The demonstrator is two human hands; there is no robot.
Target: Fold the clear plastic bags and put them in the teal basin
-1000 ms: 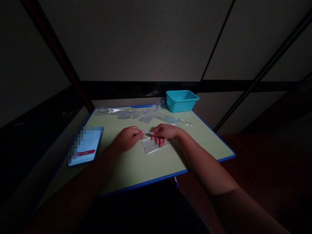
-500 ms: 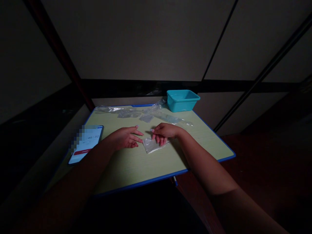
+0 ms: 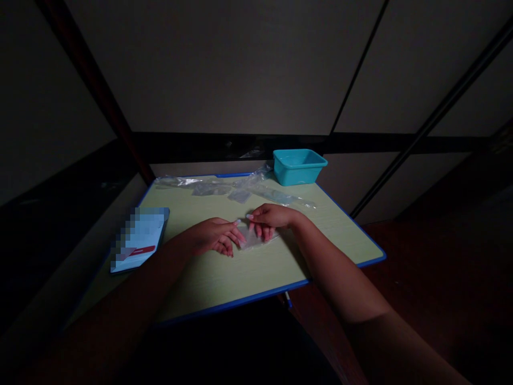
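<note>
A small clear plastic bag [image 3: 253, 244] lies on the table in front of me, partly covered by my fingers. My right hand [image 3: 270, 218] is closed on its upper edge, thumb and forefinger pinched together and the other fingers curled over the plastic. At the bag's left edge, my left hand [image 3: 221, 235] has its thumb and fingers drawn together on the plastic. The two thumb tips are close to each other, with a narrow gap between them.
Several clear plastic bags [image 3: 210, 189] lie across the back of the blue-edged table [image 3: 208, 283]. A turquoise basket [image 3: 300, 174] stands at the back right. To the left, a phone [image 3: 146, 235] lies beside my left forearm. A wall of panels [image 3: 232, 69] rises behind the table.
My left hand has moved slightly right onto the bag's left edge, and its spread fingers have closed. The right hand has stayed nearly in place. The phone's screen looks different.
</note>
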